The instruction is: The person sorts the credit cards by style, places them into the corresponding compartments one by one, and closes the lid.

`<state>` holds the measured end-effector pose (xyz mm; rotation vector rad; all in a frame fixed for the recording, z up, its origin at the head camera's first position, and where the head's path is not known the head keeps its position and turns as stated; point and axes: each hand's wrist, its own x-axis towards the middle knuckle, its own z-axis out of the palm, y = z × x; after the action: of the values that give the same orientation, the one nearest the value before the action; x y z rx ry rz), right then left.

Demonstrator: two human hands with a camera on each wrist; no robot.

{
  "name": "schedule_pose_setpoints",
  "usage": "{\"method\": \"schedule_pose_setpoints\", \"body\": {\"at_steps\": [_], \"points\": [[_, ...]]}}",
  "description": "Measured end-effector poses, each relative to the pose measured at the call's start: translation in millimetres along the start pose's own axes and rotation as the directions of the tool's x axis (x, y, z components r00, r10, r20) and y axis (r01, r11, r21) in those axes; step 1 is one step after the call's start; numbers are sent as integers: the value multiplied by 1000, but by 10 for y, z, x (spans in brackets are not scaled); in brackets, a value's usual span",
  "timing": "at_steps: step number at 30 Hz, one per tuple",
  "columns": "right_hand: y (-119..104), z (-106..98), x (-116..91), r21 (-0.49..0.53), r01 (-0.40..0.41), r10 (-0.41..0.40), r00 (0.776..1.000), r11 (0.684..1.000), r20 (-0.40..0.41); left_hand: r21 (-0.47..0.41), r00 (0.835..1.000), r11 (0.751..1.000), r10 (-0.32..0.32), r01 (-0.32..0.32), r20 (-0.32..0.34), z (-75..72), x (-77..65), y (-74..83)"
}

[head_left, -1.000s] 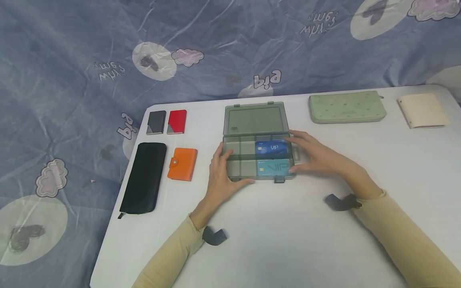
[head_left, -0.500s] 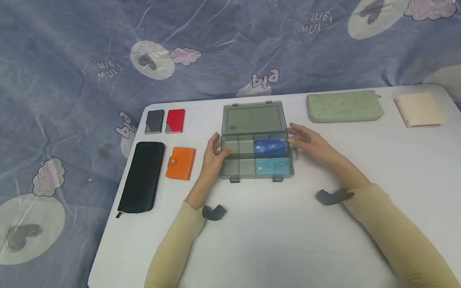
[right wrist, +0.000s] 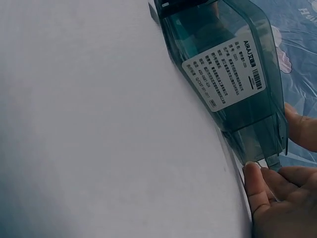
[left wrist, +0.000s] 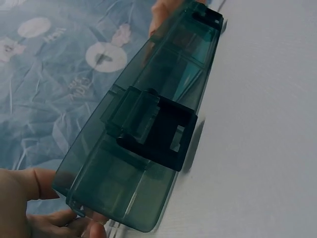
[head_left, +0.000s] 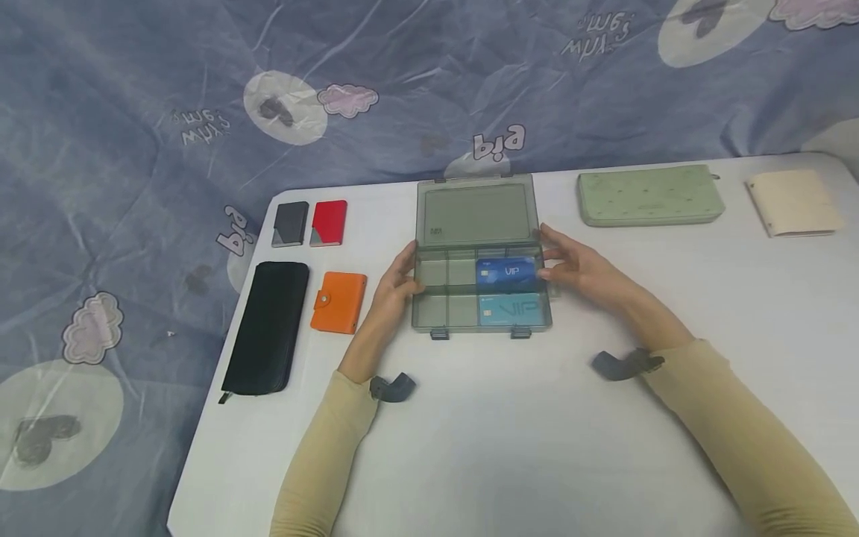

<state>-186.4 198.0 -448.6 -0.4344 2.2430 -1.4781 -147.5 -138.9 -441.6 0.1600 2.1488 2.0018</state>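
A translucent grey-green divided plastic box (head_left: 430,310) stands on the white table, its lid (head_left: 478,214) folded back away from me. Two cards marked VIP lie in its right-hand compartments: a dark blue card (head_left: 496,276) behind, a light blue card (head_left: 513,318) in front. My left hand (head_left: 385,302) grips the box's left end, thumb on the near side of the rim and fingers partly hidden. At the right end, my right hand (head_left: 585,274) pinches the box between thumb and fingers. A printed label (right wrist: 228,74) shows on the box in the right wrist view.
On the left lie a black card case (head_left: 291,223), a red card case (head_left: 329,222), an orange snap wallet (head_left: 339,302) and a long black zip wallet (head_left: 266,328). At back right are a green wallet (head_left: 649,196) and a cream notebook-like item (head_left: 795,203).
Both hands have closed in from around the box to hold its left and right ends. The lid now reaches a little higher in the head view. The cards stay in their compartments.
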Motion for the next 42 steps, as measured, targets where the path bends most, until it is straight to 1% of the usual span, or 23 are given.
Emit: {"method": "schedule_pose_setpoints", "body": {"at_steps": [4, 9, 11, 15, 19, 22, 25, 29, 32, 36, 39, 42], "points": [[16, 4, 5, -29, 36, -36, 999, 999, -8, -119, 999, 992, 40, -36, 36, -6, -5, 16], [31, 9, 12, -16, 81, -82, 997, 997, -16, -254, 994, 966, 77, -55, 77, -19, 15, -28], [38, 13, 15, -6, 98, -98, 995, 995, -18, -289, 993, 956, 83, -54, 89, -26, 25, -45], [49, 30, 26, 33, 161, -160, 987, 986, -24, -363, 988, 930, 106, -58, 112, -48, 46, -85], [50, 58, 34, 114, 214, -212, 977, 970, -22, -425, 984, 903, 128, -63, 125, -65, 65, -119], [60, 74, 40, 165, 222, -222, 975, 961, -20, -431, 983, 901, 124, -54, 137, -75, 80, -134], [80, 86, 44, 206, 226, -227, 974, 952, -18, -419, 981, 907, 119, -44, 153, -84, 91, -145], [108, 93, 67, 265, 256, -264, 965, 930, -5, -408, 976, 911, 132, -51, 174, -95, 91, -147], [130, 81, 88, 309, 275, -298, 954, 910, 30, -376, 971, 924, 145, -66, 187, -96, 84, -139], [155, 41, 90, 358, 291, -348, 932, 887, 106, -316, 970, 945, 146, -79, 193, -93, 78, -129], [170, 8, 76, 362, 307, -382, 911, 880, 156, -272, 973, 959, 133, -79, 187, -91, 82, -131], [173, -15, 55, 308, 322, -386, 906, 895, 175, -233, 975, 969, 126, -81, 185, -99, 87, -148]]}}
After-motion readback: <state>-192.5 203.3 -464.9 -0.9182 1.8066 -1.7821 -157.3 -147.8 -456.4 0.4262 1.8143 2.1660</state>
